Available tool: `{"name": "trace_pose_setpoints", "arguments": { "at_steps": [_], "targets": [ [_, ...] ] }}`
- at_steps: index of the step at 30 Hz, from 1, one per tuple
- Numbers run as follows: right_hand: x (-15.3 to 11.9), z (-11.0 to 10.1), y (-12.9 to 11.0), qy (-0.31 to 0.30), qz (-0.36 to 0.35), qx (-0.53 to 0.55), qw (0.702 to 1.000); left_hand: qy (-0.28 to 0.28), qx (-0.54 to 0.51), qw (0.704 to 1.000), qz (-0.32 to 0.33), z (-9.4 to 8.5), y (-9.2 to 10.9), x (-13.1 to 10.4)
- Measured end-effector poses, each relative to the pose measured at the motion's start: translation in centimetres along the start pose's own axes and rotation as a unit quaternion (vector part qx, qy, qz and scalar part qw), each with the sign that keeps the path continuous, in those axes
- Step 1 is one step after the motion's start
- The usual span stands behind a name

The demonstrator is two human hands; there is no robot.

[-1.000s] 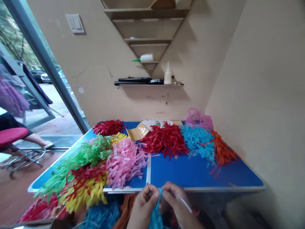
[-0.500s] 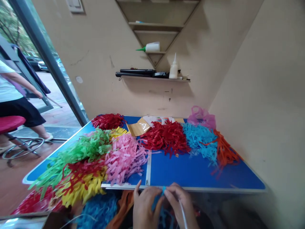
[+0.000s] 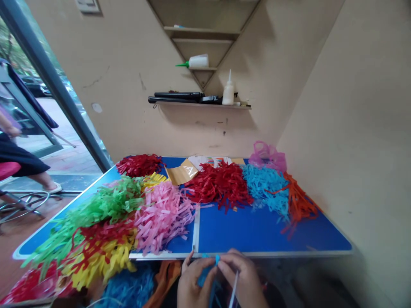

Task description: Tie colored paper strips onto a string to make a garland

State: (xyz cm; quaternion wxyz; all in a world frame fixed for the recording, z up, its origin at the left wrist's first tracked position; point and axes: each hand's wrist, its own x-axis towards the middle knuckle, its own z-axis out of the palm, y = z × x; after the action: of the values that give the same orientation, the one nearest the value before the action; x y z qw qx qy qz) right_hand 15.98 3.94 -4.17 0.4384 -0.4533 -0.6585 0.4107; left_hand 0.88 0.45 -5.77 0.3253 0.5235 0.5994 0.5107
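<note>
The 2 hands meet at the near edge of the worktop, where a bright blue strip sits between the fingertips. The grip is narrow: the left hand and the right hand each pinch it, and a thin white stick lies against the right. The strip looks light, soft and floppy, probably easy to crease or tear, so its gathered top, pressed gently from 2 sides, seems the best hold.
</note>
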Motion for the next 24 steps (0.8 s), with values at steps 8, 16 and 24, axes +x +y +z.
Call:
{"name": "trace_pose_setpoints", "arguments": {
  "at_steps": [8, 16, 24],
  "targets": [
    [-0.4, 0.4, 0.5, 0.055, -0.087, -0.092, 0.99, 0.005, 0.025, 0.997, 0.074, 0.3, -0.6, -0.3],
    [-0.8, 1.3, 1.2, 0.093, -0.119, -0.117, 0.982, 0.063, -0.019, 0.997, 0.032, 1.4, -1.1, -0.6],
    [-0.8, 1.0, 1.4, 0.076, -0.043, -0.008, 0.996, 0.013, -0.011, 0.997, 0.077, 1.2, -1.4, -0.7]
  ]
}}
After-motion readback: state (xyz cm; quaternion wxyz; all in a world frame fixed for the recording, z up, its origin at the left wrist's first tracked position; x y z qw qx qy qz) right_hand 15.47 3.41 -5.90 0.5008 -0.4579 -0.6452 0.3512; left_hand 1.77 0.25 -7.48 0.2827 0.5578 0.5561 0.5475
